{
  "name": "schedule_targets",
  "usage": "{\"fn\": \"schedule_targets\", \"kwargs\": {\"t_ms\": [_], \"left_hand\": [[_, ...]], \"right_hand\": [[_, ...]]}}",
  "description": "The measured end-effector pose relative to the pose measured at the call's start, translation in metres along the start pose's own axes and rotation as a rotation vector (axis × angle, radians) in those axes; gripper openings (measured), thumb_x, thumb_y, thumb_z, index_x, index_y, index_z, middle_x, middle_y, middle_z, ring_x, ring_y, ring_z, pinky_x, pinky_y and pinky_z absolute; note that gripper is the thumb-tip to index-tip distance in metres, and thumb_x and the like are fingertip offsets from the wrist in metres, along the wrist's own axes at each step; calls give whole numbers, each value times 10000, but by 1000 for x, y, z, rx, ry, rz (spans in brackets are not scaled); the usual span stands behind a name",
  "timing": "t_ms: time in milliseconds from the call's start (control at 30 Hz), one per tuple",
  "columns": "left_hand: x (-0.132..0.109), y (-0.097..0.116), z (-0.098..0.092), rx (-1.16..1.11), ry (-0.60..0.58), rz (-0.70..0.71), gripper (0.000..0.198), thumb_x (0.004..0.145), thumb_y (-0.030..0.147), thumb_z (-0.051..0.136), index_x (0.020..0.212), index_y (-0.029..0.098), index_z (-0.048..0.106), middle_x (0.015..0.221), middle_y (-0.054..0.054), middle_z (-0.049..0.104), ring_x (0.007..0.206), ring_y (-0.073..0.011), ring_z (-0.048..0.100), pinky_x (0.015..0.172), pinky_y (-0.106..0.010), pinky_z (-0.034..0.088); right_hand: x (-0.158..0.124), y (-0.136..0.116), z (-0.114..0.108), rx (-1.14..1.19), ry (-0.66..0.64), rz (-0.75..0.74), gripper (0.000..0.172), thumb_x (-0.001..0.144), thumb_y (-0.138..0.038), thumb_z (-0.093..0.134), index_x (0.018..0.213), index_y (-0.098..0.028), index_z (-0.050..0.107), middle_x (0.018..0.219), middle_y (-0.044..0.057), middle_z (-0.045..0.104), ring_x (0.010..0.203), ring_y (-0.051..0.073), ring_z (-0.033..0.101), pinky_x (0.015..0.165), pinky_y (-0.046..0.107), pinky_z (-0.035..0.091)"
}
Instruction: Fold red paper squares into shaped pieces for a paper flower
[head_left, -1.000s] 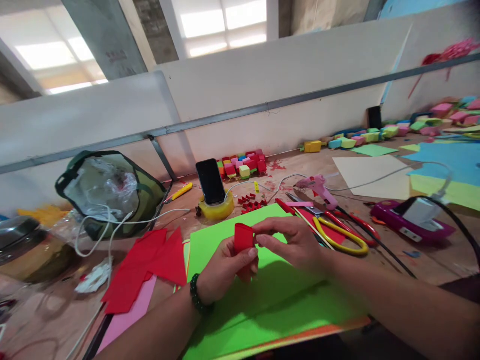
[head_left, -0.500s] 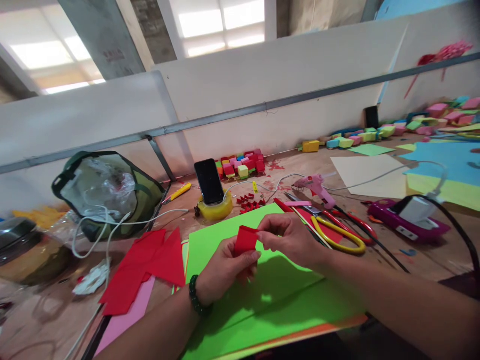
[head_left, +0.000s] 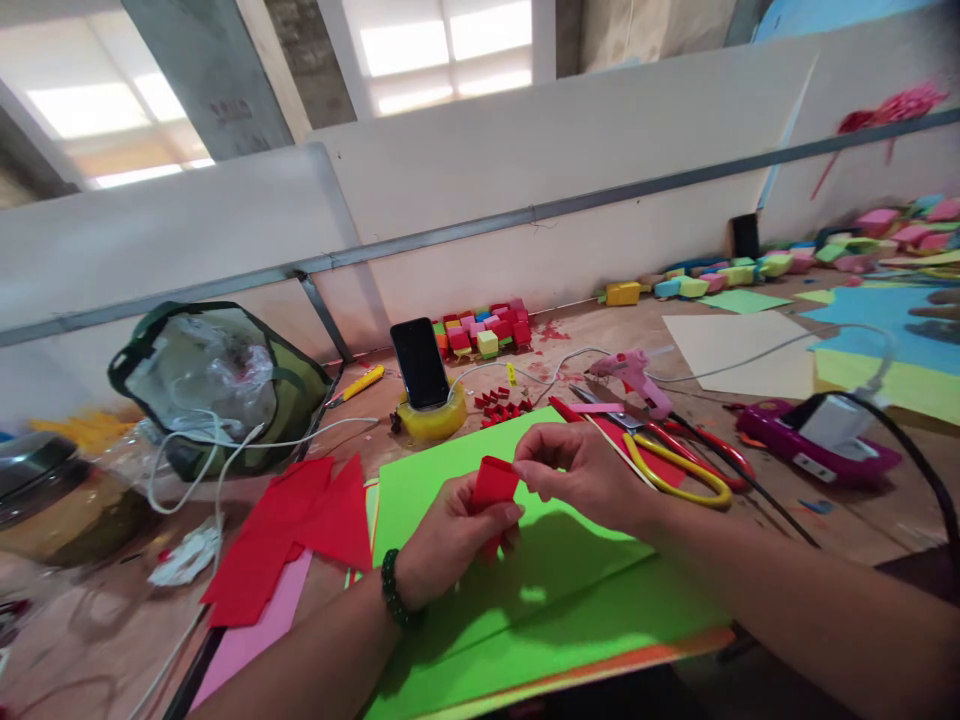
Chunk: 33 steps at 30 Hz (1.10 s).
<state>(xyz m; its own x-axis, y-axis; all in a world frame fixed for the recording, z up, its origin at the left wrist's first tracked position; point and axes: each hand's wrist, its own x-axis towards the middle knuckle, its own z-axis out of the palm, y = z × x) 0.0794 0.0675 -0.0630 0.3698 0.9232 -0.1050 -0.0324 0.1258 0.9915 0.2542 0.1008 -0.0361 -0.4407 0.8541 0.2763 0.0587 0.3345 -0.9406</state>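
A small folded piece of red paper (head_left: 495,484) is in my left hand (head_left: 444,545), held between thumb and fingers over a stack of green sheets (head_left: 457,650). My right hand (head_left: 581,475) has its thumb and forefinger pinched together at the upper right edge of that paper. The fingertips hide exactly how much of it they grip. To the left lie cut red sheets (head_left: 259,540) on a strip of pink paper (head_left: 259,635). Scissors with yellow handles (head_left: 716,490) rest just right of my right hand, beside red-handled ones (head_left: 739,470).
A phone (head_left: 420,362) leans on a yellow tape roll (head_left: 435,418). Small zigzag red pieces (head_left: 504,410), a pink glue gun (head_left: 634,378) and a purple power strip (head_left: 787,440) stand beyond. Cables cross the table. At far right, another person's hand (head_left: 937,305) shows on blue paper.
My right fingertips have shifted very slightly at the paper's edge. The other person's hand has come further into view at the far right. My left hand has stayed nearly still.
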Motion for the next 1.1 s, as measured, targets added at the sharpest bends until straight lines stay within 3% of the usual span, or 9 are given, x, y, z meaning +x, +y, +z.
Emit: {"fn": "schedule_targets", "kwargs": {"t_ms": [233, 400, 700, 833, 967, 1100], "left_hand": [[1, 2, 0, -30, 56, -21, 438, 639, 504, 785, 731, 135, 568, 563, 4, 614, 454, -78, 533, 405, -162, 399], [0, -1, -3, -86, 48, -9, 430, 644, 487, 793, 759, 131, 580, 567, 9, 616, 448, -67, 527, 410, -153, 404], [2, -7, -5, -141, 21, -48, 422, 650, 477, 796, 776, 134, 586, 554, 25, 596, 424, -60, 508, 406, -156, 393], [1, -7, -3, -128, 49, -42, 421, 645, 477, 799, 762, 132, 587, 547, 30, 586, 435, -57, 501, 426, -159, 403], [1, -7, -2, -86, 32, -81, 424, 641, 486, 796, 723, 133, 574, 542, 29, 586, 410, -62, 503, 387, -158, 375], [2, -5, -3, -181, -36, -100, 428, 657, 477, 794, 795, 126, 591, 598, 4, 646, 471, -90, 595, 458, -170, 444]], "right_hand": [[2, 9, 4, 85, 32, -8, 270, 815, -401, 632, 704, -161, 577, 503, -51, 503, 427, 64, 441, 404, 191, 387], [3, 7, 3, 129, -46, -2, 276, 800, -425, 660, 772, -155, 610, 613, -22, 576, 502, 78, 527, 471, 204, 457], [0, 9, 4, -23, -33, -57, 296, 854, -432, 599, 767, -153, 646, 574, -15, 570, 488, 81, 520, 453, 195, 457], [0, 8, 3, -23, -42, -50, 421, 891, -496, 506, 672, -152, 611, 557, -2, 560, 489, 89, 517, 446, 204, 429], [-1, 6, 5, -162, 11, -88, 324, 798, -453, 641, 679, -152, 634, 563, -8, 569, 500, 87, 479, 455, 213, 379], [-1, 9, 6, -262, 74, -96, 280, 820, -377, 612, 644, -160, 634, 548, -11, 567, 488, 83, 462, 452, 215, 355]]}}
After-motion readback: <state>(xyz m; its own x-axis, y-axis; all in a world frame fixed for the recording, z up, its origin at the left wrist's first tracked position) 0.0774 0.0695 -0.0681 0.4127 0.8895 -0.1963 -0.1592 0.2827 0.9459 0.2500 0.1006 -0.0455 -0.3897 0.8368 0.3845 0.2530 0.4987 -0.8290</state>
